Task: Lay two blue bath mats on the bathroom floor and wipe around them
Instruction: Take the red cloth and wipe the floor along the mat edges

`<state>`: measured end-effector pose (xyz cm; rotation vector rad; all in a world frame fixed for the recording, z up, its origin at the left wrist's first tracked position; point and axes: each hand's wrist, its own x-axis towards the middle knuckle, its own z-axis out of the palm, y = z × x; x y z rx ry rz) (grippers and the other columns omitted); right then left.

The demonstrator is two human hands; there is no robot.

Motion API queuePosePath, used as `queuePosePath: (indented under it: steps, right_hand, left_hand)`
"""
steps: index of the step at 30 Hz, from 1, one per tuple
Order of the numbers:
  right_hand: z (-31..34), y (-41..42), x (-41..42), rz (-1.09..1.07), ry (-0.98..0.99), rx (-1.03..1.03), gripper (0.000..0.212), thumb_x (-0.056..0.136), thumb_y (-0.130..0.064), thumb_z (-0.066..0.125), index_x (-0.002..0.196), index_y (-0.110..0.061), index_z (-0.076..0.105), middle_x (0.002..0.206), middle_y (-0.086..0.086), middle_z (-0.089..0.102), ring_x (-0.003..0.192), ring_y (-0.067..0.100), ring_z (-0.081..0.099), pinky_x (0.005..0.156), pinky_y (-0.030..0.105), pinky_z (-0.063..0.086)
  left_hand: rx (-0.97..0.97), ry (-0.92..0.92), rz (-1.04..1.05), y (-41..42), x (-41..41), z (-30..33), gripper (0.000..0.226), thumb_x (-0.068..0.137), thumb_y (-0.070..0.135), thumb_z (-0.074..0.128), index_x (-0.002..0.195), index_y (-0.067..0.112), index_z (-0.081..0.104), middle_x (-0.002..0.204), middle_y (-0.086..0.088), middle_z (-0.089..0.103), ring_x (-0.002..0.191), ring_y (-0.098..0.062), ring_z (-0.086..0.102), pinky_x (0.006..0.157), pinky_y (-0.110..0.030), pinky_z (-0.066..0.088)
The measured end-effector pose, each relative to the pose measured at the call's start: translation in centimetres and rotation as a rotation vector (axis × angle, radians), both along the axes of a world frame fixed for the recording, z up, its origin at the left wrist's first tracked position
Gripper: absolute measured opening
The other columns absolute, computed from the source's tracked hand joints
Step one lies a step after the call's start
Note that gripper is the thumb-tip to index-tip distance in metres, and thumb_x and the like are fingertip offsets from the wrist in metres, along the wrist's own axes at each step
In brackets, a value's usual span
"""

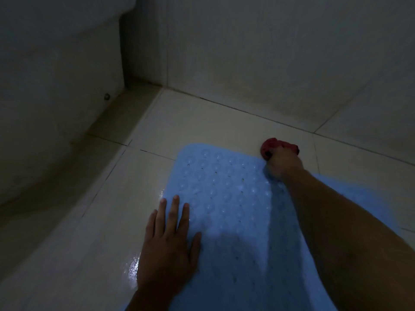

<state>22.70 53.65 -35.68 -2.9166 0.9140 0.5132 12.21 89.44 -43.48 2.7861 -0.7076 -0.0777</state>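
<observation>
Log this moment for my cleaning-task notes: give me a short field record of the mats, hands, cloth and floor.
setting: dim bathroom corner, tiled floor
front mat: blue bath mat flat on floor, bubble texture with holes
second mat: blue edge visible behind right forearm
left hand: open, palm down on mat's left edge
right hand: gripping red cloth at mat's far corner
floor state: wet sheen beside left hand

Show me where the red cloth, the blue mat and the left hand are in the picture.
red cloth [268, 146]: head view, on the bunched fabric beyond the right hand's fingers.
blue mat [224, 187]: head view, on its bumpy middle surface.
left hand [167, 248]: head view, on the back of the hand, pressed flat on the mat's left edge.
</observation>
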Motion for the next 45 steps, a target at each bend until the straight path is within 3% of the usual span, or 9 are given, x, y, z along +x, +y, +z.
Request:
queuePosePath:
  steps: [9,15,18,21,24,31,34,38,45]
  right_hand:
    - [-3.6,8.1,2.9,0.386,-0.281,0.098,0.066,0.085,-0.033,0.036,0.149,-0.023,0.049,0.163,0.011,0.033,0.148,0.037,0.029,0.118,0.058,0.027]
    - [-1.6,0.6,-0.3,0.274,-0.466,0.162,0.035,0.073,-0.012,0.054,0.094,-0.034,0.072,0.112,0.009,0.070,0.108,0.040,0.063,0.100,0.046,0.050]
    - [-1.6,-2.1,-4.2,0.187,-0.242,0.077,0.037,0.079,-0.024,0.048,0.109,-0.018,0.070,0.113,0.018,0.064,0.108,0.046,0.061,0.093,0.044,0.052]
    - [-2.7,-4.0,-4.5,0.131,-0.143,0.124,0.068,0.084,-0.043,0.031,0.144,-0.021,0.054,0.152,0.030,0.041,0.127,0.052,0.050,0.107,0.052,0.046]
    - [-4.2,-4.1,-3.0,0.131,-0.180,0.141,0.081,0.084,-0.060,0.023,0.144,-0.016,0.054,0.157,0.030,0.033,0.139,0.048,0.040,0.118,0.051,0.035]
    - [-1.6,-3.6,-2.5,0.249,-0.068,0.132,0.048,0.110,-0.024,0.031,0.154,-0.006,0.037,0.162,0.026,0.025,0.148,0.044,0.025,0.122,0.048,0.024]
    - [-2.2,-3.9,-2.5,0.226,-0.051,0.143,0.054,0.108,-0.033,0.030,0.159,-0.014,0.029,0.167,0.023,0.011,0.153,0.043,0.015,0.124,0.053,0.020]
    - [-2.6,-4.2,-2.9,0.167,-0.053,0.157,0.057,0.107,-0.038,0.032,0.160,-0.018,0.026,0.169,0.019,0.003,0.155,0.041,0.010,0.124,0.057,0.019]
    - [-1.4,-5.9,-4.4,0.105,-0.121,0.165,0.063,0.091,-0.046,0.032,0.145,-0.019,0.052,0.144,0.012,0.054,0.119,0.035,0.059,0.098,0.042,0.051]
  left_hand:
    - [0.079,-0.013,0.008,-0.3,0.0,0.3,0.072,0.102,0.061,0.025,0.162,0.020,0.030,0.173,-0.006,0.011,0.160,-0.031,0.004,0.127,-0.050,0.016]
    - [0.063,-0.012,0.009,-0.8,0.2,0.7,0.072,0.103,0.059,0.026,0.163,0.019,0.024,0.173,-0.008,0.008,0.160,-0.032,0.002,0.128,-0.048,0.008]
    - [0.091,-0.007,0.007,-0.6,-0.2,0.6,0.073,0.103,0.059,0.026,0.164,0.019,0.021,0.173,-0.008,0.007,0.160,-0.033,0.002,0.128,-0.050,0.010]
    - [0.116,0.005,0.008,-0.3,-0.4,0.6,0.073,0.104,0.060,0.023,0.165,0.020,0.013,0.173,-0.008,0.001,0.160,-0.031,-0.003,0.129,-0.048,0.005]
    - [0.111,0.005,0.015,0.3,-0.7,0.3,0.072,0.105,0.061,0.020,0.165,0.022,0.012,0.173,-0.006,-0.001,0.160,-0.029,-0.005,0.129,-0.048,0.005]
    - [0.073,0.094,0.081,-0.6,-0.3,2.6,0.080,0.092,0.074,0.011,0.163,0.037,0.021,0.174,-0.002,0.001,0.159,-0.028,-0.009,0.127,-0.052,-0.007]
    - [0.006,-0.030,0.099,-5.5,-1.0,4.1,0.076,0.093,0.066,0.029,0.151,0.021,0.050,0.168,-0.012,0.025,0.159,-0.038,-0.001,0.124,-0.064,-0.004]
    - [-0.012,-0.045,-0.214,-15.9,-5.7,2.3,0.074,0.095,0.064,0.040,0.153,0.018,0.047,0.169,-0.016,0.021,0.158,-0.043,0.007,0.122,-0.070,0.009]
    - [0.036,-0.053,-0.236,-17.1,-7.2,0.7,0.078,0.097,0.064,0.041,0.159,0.017,0.038,0.169,-0.014,0.024,0.158,-0.039,0.013,0.122,-0.065,0.015]
